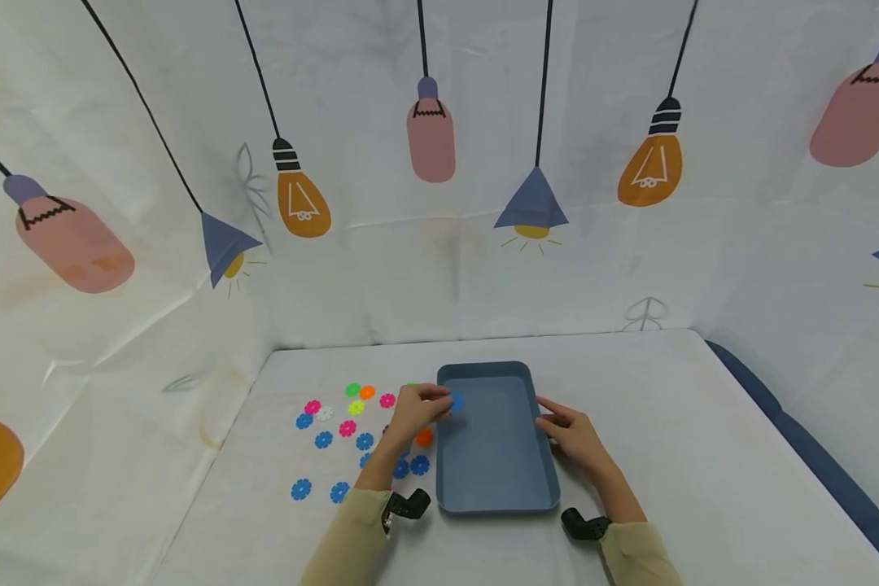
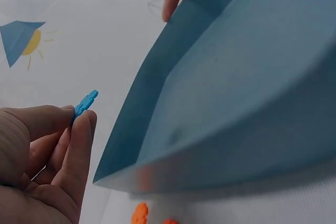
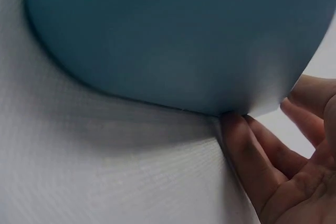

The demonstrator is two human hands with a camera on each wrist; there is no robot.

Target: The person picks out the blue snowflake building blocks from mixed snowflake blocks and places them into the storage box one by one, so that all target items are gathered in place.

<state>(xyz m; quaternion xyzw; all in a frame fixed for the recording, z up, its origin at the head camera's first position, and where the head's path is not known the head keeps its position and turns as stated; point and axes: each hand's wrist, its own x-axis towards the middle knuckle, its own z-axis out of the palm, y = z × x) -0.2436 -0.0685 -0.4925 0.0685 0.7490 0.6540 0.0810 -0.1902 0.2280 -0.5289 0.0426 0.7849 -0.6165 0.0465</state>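
Observation:
My left hand (image 1: 413, 413) pinches a blue flower-shaped plastic disc (image 2: 85, 103) between thumb and fingertips. In the head view it hovers over the left edge of a blue-grey tray (image 1: 494, 456). My right hand (image 1: 575, 433) is at the tray's right side, its fairly straight fingers touching the outer wall and rim. The right wrist view shows those fingers (image 3: 244, 140) against the wall (image 3: 173, 61). Several loose flower-shaped discs in blue, pink, orange, green, yellow and white lie left of the tray, among them a blue one (image 1: 301, 489) and an orange one (image 1: 424, 438).
The tray and discs are on a table with a white cloth (image 1: 674, 456). A white sheet printed with lamps (image 1: 381, 268) hangs behind and to the left. Something dark blue (image 1: 798, 439) runs along the table's right edge.

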